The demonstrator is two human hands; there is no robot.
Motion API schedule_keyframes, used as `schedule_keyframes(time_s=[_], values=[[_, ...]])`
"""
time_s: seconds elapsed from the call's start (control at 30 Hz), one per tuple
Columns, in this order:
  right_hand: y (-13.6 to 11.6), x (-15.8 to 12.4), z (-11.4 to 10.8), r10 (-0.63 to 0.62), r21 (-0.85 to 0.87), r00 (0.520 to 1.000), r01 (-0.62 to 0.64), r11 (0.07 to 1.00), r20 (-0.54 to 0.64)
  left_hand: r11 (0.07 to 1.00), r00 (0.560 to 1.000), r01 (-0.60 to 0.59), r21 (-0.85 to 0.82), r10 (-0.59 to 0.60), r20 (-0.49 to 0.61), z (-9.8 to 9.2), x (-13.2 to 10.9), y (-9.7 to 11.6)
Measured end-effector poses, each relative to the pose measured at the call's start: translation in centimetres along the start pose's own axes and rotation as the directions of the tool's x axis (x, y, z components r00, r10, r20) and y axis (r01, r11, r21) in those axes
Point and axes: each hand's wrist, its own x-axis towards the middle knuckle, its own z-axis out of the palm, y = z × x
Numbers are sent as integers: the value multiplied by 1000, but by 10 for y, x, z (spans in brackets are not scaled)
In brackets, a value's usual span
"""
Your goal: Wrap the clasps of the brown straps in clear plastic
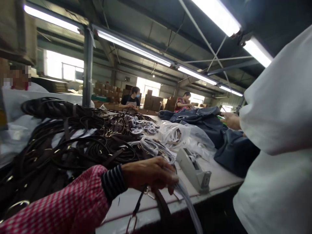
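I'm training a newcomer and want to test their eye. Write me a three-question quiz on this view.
1. What is at the fingers of the left hand: (a) scissors, (b) clear plastic, (c) a pen?
2. True or false: the cuff at that wrist is plain white.
3. Fill in: below the left hand, a dark ____ runs over the edge of the table.

Key: 1. b. 2. False; it is striped. 3. strap.

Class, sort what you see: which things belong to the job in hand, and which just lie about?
Job, apparently: clear strip in left hand; dark strap beneath it; strap pile.

Lying about, apparently: tape dispenser, untouched; boxes behind.
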Motion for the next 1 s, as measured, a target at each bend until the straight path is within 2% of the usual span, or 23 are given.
schedule_keyframes(time_s=[0.1,0.13,0.2,0.23,0.3,0.37,0.43,0.5,0.57,0.67,0.77,0.87,1.0], values=[[-14,-16,48,-51,227,998,40,973,44,981,995,74,179,-85,52,-2,-1,30],[-23,-14,62,-81,385,990,31,923,116,967,993,98,235,-111,43,-3,-1,37],[-42,0,81,-136,648,941,-103,755,309,932,992,120,341,-122,-16,-10,-6,46],[-50,9,86,-161,720,911,-182,670,379,914,992,127,387,-115,-54,-16,-10,49],[-57,27,85,-172,762,887,-253,596,429,868,984,175,464,-143,-105,-33,-25,54],[-50,41,76,-163,751,905,-214,625,394,819,967,254,515,-214,-137,-53,-45,57],[-35,50,63,-142,692,912,-182,699,384,782,948,319,536,-265,-178,-74,-67,58],[-18,54,56,-122,627,909,-173,760,398,772,940,337,539,-240,-243,-90,-83,58],[-9,57,55,-121,586,895,-173,792,429,776,938,319,545,-175,-301,-99,-88,59],[-17,65,60,-161,599,894,-138,789,418,789,947,271,551,-116,-300,-98,-72,68],[-42,79,60,-210,676,924,-68,734,321,791,964,231,567,-109,-242,-88,-42,85],[-62,96,50,-245,735,941,-6,678,234,758,971,189,625,-49,-235,-79,-14,106],[-66,109,33,-238,715,952,30,698,193,797,971,127,590,21,-237,-67,2,122]])
